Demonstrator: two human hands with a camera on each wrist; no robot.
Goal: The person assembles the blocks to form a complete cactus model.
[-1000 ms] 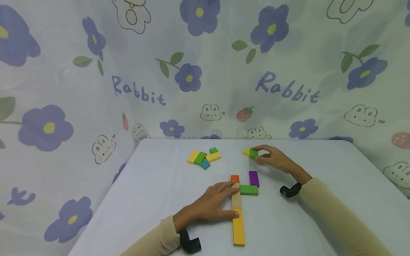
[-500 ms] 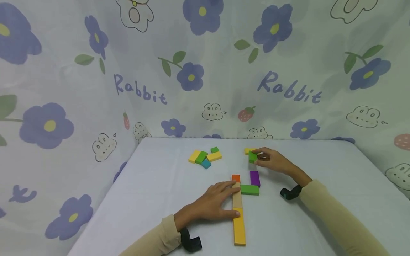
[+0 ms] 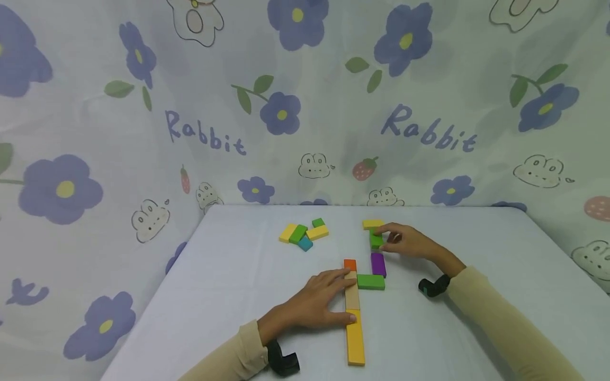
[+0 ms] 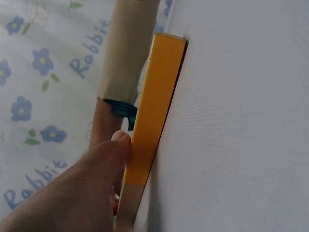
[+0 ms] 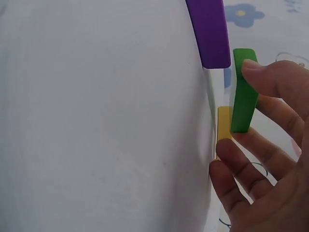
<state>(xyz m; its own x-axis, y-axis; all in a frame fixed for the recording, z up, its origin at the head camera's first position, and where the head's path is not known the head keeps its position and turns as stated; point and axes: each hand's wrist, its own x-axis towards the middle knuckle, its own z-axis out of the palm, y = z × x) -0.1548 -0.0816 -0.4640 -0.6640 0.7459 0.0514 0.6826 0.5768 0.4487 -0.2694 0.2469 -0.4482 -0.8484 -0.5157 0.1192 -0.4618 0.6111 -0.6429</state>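
My right hand (image 3: 409, 242) pinches a green block (image 5: 245, 104) between thumb and fingers, beyond the far end of a purple block (image 3: 378, 264). The purple block runs down to a green block (image 3: 371, 282) lying crosswise. That crosswise block meets a straight row made of a small orange block (image 3: 350, 264), a tan block (image 3: 352, 297) and a long yellow-orange block (image 3: 355, 344). My left hand (image 3: 314, 301) rests along this row from the left, fingertips over its far part and thumb against the yellow-orange block. Just behind the held block lies a yellow block (image 3: 372, 224).
At the back left of the white table (image 3: 229, 296), a loose cluster holds yellow blocks (image 3: 288, 233), a green block (image 3: 298, 233), a smaller green block (image 3: 318, 223) and a blue block (image 3: 305, 243). A patterned cloth (image 3: 329, 90) hangs behind the table.
My right hand has drawn the green block away from the yellow block, toward the purple block, leaving the yellow one behind. My left hand stays on the row.
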